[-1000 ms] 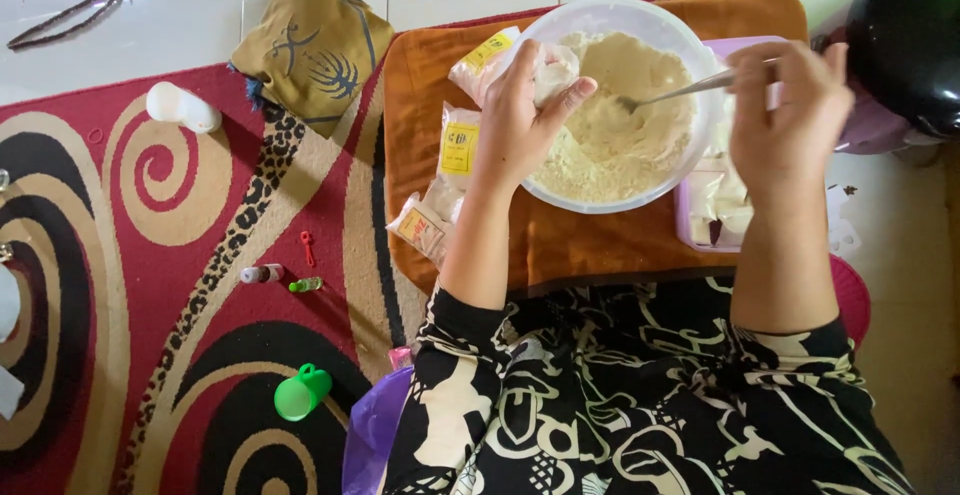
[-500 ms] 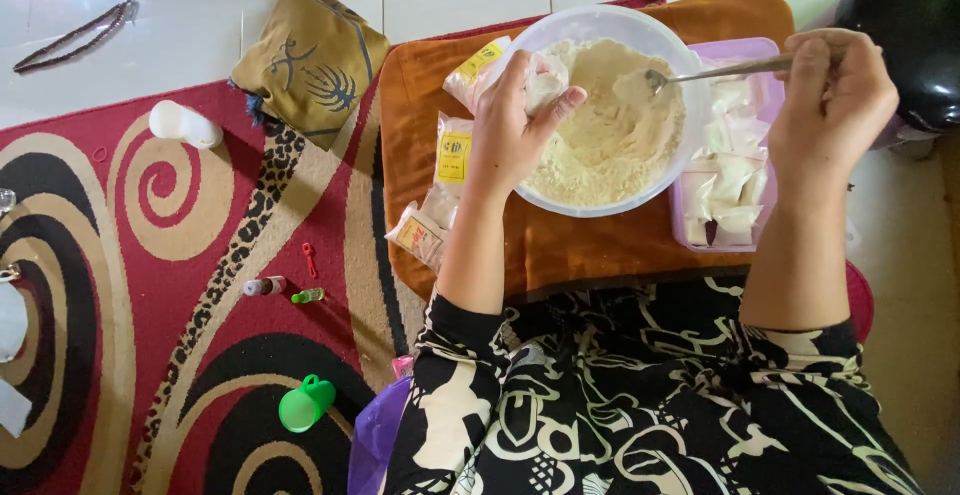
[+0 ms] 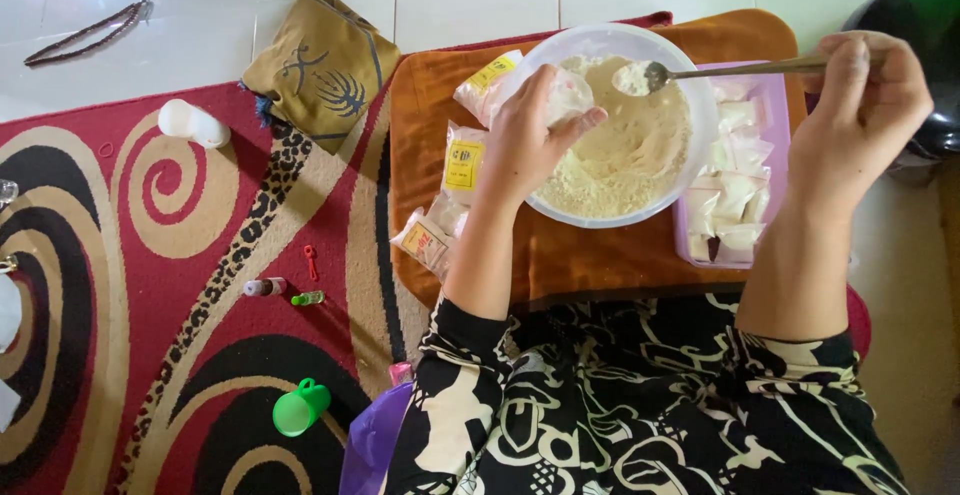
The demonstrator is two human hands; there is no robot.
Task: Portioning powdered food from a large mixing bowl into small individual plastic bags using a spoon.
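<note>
A clear plastic bowl point(image 3: 700, 95) of pale yellow flour stands on an orange-brown board point(image 3: 600, 255). My left hand point(image 3: 525, 140) holds a small clear plastic packet point(image 3: 568, 95) over the bowl's left side. My right hand point(image 3: 865, 105) grips the handle of a metal spoon point(image 3: 700, 72). The spoon's bowl carries a heap of flour and hovers above the flour, just right of the packet's mouth.
A lilac tray point(image 3: 775, 155) of filled packets sits right of the bowl. Labelled packets point(image 3: 462, 160) lie left of it. On the red patterned rug point(image 3: 150, 285) are a white bottle point(image 3: 193, 123), a green cup point(image 3: 299, 407), small vials point(image 3: 265, 287). A tan pouch point(image 3: 320, 65) rests on white tiles.
My right hand has lifted the spoon out of the flour with a heap on it and brought it toward the packet. My left hand has kept the packet over the bowl.
</note>
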